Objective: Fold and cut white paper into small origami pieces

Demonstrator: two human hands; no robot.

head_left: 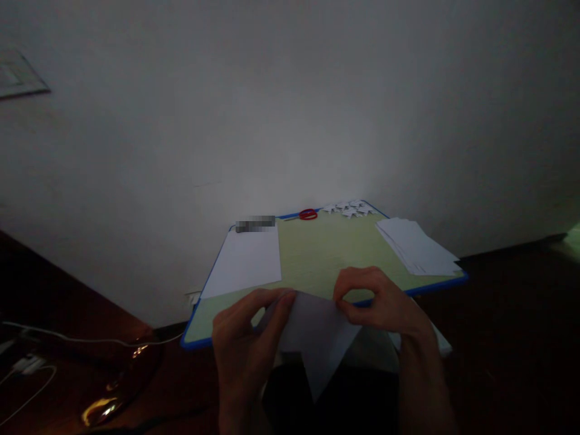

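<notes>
A folded sheet of white paper (319,335), its lower end narrowing to a point, hangs between my hands in front of the table's near edge. My left hand (251,338) pinches its upper left corner between thumb and fingers. On the other side, my right hand (376,299) grips the upper right edge, thumb and forefinger curled into a ring. Parts of the paper behind the left fingers are hidden.
The small green table (317,254) has a blue rim. On it lie a white sheet (249,260), red-handled scissors (308,214), several folded paper pieces (351,209) and a paper stack (414,244). Behind stands a wall; a white cable (99,339) runs at left.
</notes>
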